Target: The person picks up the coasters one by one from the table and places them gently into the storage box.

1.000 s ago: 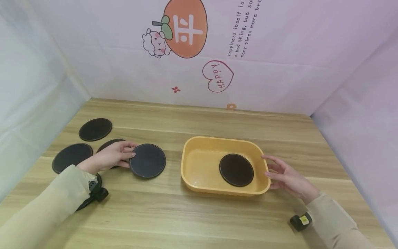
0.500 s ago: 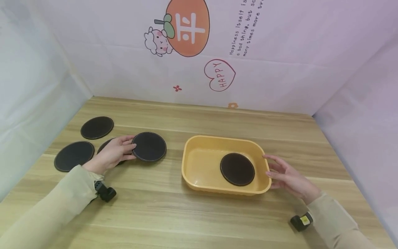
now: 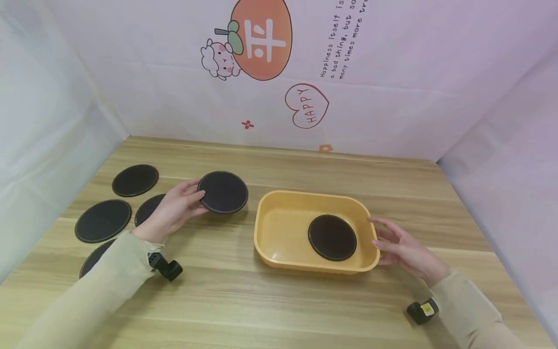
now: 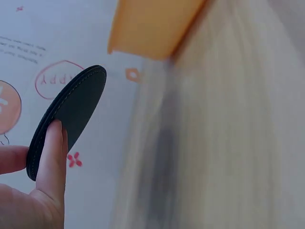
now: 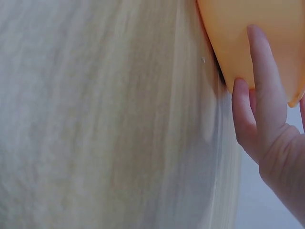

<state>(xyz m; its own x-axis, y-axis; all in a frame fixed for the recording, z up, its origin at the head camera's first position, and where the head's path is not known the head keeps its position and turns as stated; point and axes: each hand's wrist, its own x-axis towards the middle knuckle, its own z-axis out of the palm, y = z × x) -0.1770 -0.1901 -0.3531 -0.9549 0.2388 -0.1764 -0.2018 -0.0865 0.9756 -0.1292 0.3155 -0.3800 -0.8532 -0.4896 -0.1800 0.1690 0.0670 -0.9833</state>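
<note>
Our left hand (image 3: 176, 208) pinches a stitched round black coaster (image 3: 223, 192) above the worktop (image 3: 261, 310); from there, the yellow basin (image 3: 283, 232) lies just past three o'clock, long axis roughly nine-to-three, our right hand (image 3: 405, 249), fingers apart, touching its three-o'clock end.

left hand (image 3: 175, 209) in a pinch, right hand (image 3: 404, 249) outstretched

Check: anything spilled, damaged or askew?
Nothing stands out. The tub sits upright with one disc inside; the left hand holds a whole-looking disc. The left sleeve partly hides another disc.
</note>
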